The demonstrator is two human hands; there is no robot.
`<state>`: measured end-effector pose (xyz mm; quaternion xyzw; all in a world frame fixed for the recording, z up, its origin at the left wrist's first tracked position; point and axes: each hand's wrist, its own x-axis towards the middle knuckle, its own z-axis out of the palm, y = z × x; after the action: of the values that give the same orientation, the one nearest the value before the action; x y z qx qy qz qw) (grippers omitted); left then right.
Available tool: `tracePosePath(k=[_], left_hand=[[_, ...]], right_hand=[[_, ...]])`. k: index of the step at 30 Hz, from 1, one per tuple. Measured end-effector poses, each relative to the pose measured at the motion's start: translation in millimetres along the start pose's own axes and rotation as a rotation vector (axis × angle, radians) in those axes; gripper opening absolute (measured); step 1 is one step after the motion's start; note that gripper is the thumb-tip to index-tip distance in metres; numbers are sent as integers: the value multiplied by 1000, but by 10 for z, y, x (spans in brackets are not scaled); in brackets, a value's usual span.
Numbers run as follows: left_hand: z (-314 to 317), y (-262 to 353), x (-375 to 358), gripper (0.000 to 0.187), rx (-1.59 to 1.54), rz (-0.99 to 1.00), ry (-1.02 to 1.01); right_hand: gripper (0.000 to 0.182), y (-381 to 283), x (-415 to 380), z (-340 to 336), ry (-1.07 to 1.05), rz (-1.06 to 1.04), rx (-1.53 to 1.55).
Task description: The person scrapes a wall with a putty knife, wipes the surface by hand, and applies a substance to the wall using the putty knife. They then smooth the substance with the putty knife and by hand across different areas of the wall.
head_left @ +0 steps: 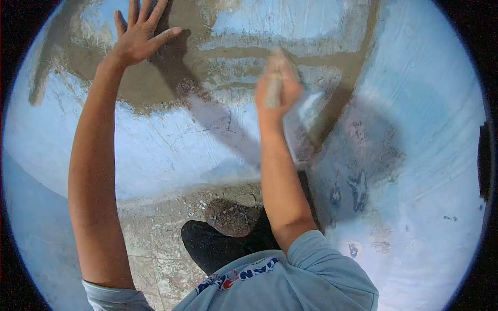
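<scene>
My left hand (139, 39) lies with its fingers spread against the wall, on a patch of grey-brown plaster (140, 78) at the upper left. My right hand (280, 83) is closed around the pale handle of a trowel (273, 92), held against or close to the wall. Motion blurs this hand, and the trowel's blade is mostly hidden beneath it. Streaks of wet-looking plaster (233, 52) run across the wall to the left of it. To its right, a darker plaster band (340, 101) follows the corner.
A blue-painted side wall (415, 129) meets the worked wall at the corner. Below lies a dusty tiled floor (150, 249) with a heap of rubble (233, 217) at the wall's foot, beside my dark-clothed leg (202, 243).
</scene>
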<state>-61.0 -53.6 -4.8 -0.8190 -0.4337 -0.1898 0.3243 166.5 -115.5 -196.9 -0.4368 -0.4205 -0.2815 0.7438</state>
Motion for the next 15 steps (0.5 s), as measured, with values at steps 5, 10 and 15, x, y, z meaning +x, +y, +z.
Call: tracePosePath(k=[5,10,15], left_hand=[[-16,17,31,110,19,-21,-29],[-70,-49,8,106,-7,14,-39],[-80,20,-11,105,-2,-21,-53]], right_hand=[[27,-742,-420,597,-207,104,11],[38,-592,-545,501,-305,157,236],[40,-314,-302,276,-80,139,-10]])
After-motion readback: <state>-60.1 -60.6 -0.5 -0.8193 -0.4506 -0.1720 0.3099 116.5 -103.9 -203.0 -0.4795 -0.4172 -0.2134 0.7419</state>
